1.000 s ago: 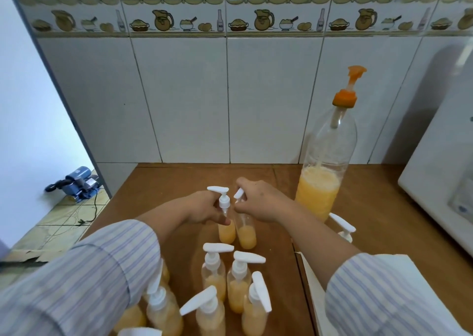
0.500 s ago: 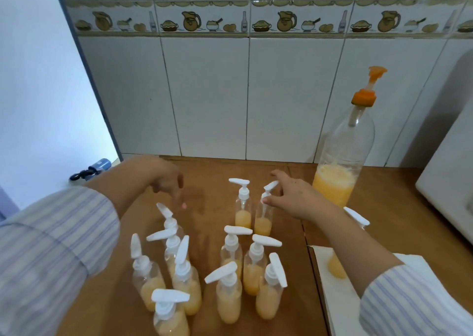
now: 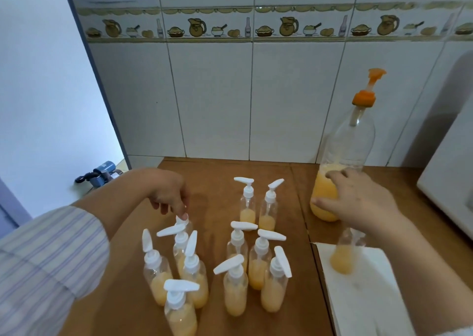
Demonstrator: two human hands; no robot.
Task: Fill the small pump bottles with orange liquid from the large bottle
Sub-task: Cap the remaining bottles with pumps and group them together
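Note:
The large clear bottle [image 3: 348, 141] with an orange pump top stands at the back right of the wooden table [image 3: 212, 177], orange liquid filling its bottom. My right hand [image 3: 358, 202] grips its lower part, fingers and thumb curled round it. Several small pump bottles [image 3: 236, 284] with white heads, each partly filled with orange liquid, stand in groups at the middle and front. My left hand [image 3: 167, 193] reaches down from the left and its fingertips pinch the pump head of the rearmost bottle [image 3: 182, 220] in the left group. Behind my right wrist stands one more small bottle [image 3: 343, 257], its top hidden.
A white paper sheet [image 3: 363, 300] lies at the front right under the lone small bottle. A white appliance [image 3: 450, 177] fills the right edge. The tiled wall [image 3: 212, 100] closes the back. The table's left edge drops to a floor with a blue device [image 3: 102, 171].
My right hand left the back pair of small bottles and moved right onto the large bottle. My left hand came down onto a pump head in the left group.

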